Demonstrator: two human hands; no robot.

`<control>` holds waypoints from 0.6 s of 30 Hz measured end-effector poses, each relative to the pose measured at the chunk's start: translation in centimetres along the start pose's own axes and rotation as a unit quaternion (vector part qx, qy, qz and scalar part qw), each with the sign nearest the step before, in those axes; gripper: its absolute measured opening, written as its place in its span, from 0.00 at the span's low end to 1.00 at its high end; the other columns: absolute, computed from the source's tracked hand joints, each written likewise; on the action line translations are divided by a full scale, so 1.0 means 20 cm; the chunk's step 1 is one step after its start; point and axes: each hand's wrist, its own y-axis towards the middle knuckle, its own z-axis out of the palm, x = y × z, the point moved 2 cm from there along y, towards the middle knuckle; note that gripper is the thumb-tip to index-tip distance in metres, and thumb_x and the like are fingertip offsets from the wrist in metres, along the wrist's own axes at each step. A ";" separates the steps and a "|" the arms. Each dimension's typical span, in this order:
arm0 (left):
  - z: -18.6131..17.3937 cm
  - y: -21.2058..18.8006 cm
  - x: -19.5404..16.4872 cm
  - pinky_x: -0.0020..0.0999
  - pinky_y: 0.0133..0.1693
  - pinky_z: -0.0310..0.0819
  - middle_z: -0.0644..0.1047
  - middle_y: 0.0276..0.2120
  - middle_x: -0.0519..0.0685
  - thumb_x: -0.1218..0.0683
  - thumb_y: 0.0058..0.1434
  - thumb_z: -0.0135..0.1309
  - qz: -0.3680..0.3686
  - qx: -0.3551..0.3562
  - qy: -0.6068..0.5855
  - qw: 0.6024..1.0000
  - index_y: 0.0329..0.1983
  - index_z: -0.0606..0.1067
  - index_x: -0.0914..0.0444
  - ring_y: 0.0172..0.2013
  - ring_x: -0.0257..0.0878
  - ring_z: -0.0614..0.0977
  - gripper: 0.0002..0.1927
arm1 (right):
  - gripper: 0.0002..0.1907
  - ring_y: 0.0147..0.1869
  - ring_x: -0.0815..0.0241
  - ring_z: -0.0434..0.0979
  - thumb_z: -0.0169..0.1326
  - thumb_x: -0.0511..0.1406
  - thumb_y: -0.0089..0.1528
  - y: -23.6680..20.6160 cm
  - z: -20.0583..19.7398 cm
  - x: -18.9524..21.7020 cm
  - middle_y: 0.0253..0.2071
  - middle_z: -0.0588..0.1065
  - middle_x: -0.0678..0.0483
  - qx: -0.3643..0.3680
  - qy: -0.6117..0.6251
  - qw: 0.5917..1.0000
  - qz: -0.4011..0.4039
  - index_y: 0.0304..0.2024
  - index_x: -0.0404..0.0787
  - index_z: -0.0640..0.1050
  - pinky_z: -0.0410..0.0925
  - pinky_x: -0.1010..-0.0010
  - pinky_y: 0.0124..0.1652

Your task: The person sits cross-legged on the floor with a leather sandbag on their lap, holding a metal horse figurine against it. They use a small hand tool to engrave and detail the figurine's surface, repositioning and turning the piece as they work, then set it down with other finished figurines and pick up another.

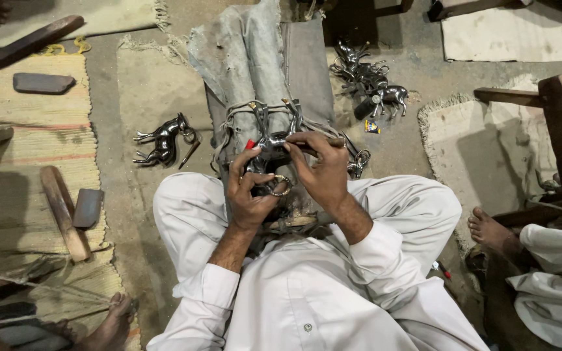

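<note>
I sit cross-legged on the floor in white clothes. My left hand [247, 192] and my right hand [320, 166] both grip a shiny metal animal figurine [274, 140] over a worn grey cloth-wrapped block [255, 71]. A brass-coloured ring [281, 185] hangs under the figurine between my hands. The figurine's legs point upward, away from me. My fingers hide most of its body.
Another metal figurine [162, 140] lies on the floor to the left; several more [369, 81] stand at the upper right. Wooden tools [63, 211] and a dark bar [34, 40] lie on woven mats at left. A person's bare foot [492, 231] is at right, another foot [112, 322] at lower left.
</note>
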 end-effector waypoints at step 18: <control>-0.02 0.00 0.00 0.46 0.63 0.75 0.70 0.61 0.55 0.58 0.50 0.74 0.021 0.007 0.014 1.000 0.35 0.75 0.64 0.67 0.56 0.74 0.17 | 0.06 0.41 0.59 0.86 0.63 0.26 0.61 0.06 0.00 0.05 0.38 0.82 0.49 0.012 -0.033 0.999 -0.038 0.41 0.35 0.82 0.76 0.72 0.40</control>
